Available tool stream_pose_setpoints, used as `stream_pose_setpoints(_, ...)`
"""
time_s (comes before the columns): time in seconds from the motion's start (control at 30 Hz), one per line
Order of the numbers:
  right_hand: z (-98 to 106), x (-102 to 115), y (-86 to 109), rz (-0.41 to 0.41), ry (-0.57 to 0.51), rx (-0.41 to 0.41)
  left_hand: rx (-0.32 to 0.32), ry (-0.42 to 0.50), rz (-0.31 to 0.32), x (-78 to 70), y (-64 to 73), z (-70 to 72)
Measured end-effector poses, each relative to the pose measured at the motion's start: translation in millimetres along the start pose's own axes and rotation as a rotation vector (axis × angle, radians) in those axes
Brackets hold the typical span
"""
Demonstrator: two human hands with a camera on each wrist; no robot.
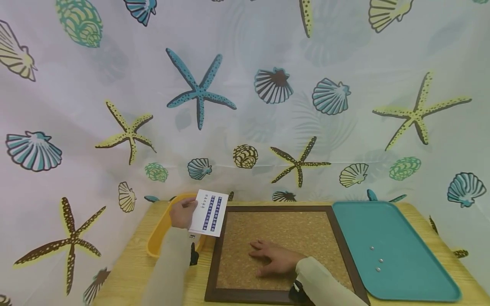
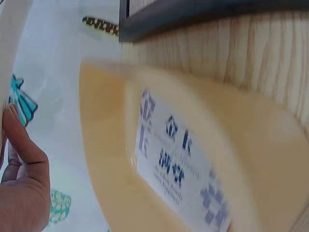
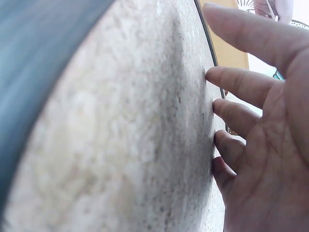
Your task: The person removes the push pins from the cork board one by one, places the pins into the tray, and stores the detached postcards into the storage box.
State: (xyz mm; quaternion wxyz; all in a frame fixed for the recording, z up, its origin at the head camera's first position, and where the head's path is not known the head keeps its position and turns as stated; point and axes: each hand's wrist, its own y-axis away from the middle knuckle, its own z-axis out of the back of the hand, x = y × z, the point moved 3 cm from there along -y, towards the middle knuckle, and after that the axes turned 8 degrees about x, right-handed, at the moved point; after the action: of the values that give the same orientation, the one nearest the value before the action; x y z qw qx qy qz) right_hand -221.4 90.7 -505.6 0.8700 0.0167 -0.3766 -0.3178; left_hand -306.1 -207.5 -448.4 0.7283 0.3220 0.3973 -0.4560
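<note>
My left hand [image 1: 183,212] pinches a white card [image 1: 208,213] printed with blue blocks of characters, holding it up above the yellow bin [image 1: 156,238]. In the left wrist view that hand [image 2: 24,179] is at the left edge, with only a strip of the card beside its fingertips. Inside the bin lies another printed white card [image 2: 169,159]. My right hand [image 1: 277,257] rests on the framed cork board [image 1: 283,225], fingers spread and fingertips touching the cork. From the right wrist, the hand [image 3: 270,111] shows nothing in its grasp.
To the right of the cork board lies a teal tray [image 1: 413,272] with three small round pieces [image 1: 380,260] on it. Everything stands on a wooden table [image 1: 130,263]. A curtain [image 1: 245,119] patterned with shells and starfish hangs behind and at both sides.
</note>
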Motion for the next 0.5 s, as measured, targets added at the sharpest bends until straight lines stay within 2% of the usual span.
stream_pose_setpoints(0.23, 0.5, -1.1, 0.2, -0.003, -0.003, -0.001, -0.129, 0.007, 0.026, 8.5, -8.5, 23.6)
stream_pose_setpoints(0.5, -0.6, -1.1, -0.7, 0.004, 0.014, -0.001, -0.093, -0.022, -0.049, 20.5, -6.2, 47.3)
